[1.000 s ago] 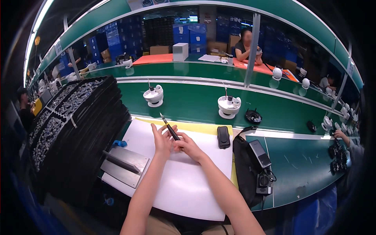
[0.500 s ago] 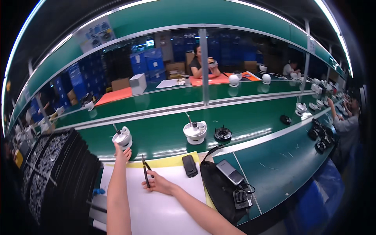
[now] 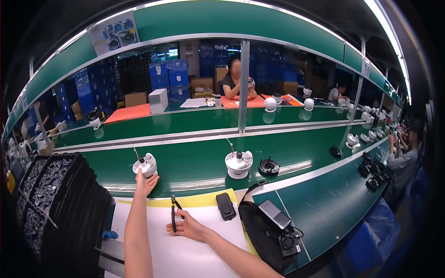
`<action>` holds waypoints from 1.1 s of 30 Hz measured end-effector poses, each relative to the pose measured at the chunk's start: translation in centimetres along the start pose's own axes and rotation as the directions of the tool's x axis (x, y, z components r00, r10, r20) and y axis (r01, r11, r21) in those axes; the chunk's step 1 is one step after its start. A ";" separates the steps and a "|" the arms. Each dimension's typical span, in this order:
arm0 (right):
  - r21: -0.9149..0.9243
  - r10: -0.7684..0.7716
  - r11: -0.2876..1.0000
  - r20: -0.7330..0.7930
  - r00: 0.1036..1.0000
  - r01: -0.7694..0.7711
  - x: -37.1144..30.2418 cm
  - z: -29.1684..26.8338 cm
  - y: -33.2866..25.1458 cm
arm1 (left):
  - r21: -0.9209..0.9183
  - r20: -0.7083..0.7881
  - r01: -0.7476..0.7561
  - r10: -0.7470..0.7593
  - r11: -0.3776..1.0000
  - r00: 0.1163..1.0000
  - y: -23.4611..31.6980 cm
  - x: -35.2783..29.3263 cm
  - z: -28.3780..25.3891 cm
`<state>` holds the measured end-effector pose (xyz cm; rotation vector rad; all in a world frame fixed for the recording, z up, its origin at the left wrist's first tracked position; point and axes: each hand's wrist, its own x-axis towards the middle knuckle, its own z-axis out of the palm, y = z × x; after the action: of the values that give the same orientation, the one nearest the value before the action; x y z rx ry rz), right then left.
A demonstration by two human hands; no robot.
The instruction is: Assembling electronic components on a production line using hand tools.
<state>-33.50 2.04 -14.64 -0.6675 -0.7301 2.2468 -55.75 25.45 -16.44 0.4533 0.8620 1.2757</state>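
Reaching out at eleven o'clock, left hand [image 3: 146, 181] closed around the white dome-shaped plastic camera housing [image 3: 145, 165] on the green conveyor belt [image 3: 194, 162], just past the counter [image 3: 185, 245] edge. Right hand [image 3: 189, 227] resting on the white mat, grip closed on the black-handled pliers [image 3: 173, 214], tips toward twelve. Pick-up step, by the look of it; next calls for drawing the housing back onto the mat, near the pliers.

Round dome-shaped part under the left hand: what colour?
White, with a dark centre on top; the round dome-shaped part shows best in the head view, at the left hand.
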 end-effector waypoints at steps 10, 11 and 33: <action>0.021 -0.129 0.991 -0.037 0.991 0.130 1.0 -0.5 0.6 | -0.120 0.075 -0.024 0.033 0.992 0.997 -1.5 0.7 0.4; 0.023 -0.129 0.991 -0.038 0.991 0.130 1.2 -0.6 0.7 | -0.150 0.061 -0.045 0.055 0.988 0.997 -1.9 0.4 1.0; 0.218 -0.387 0.891 -0.097 0.917 0.399 6.3 -1.2 1.8 | -0.351 0.010 -0.321 0.347 0.880 0.938 -4.6 0.7 0.4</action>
<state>-37.54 5.82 -18.29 -0.4156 -0.5092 1.8934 -52.44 24.93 -19.74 0.3735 0.4915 1.6838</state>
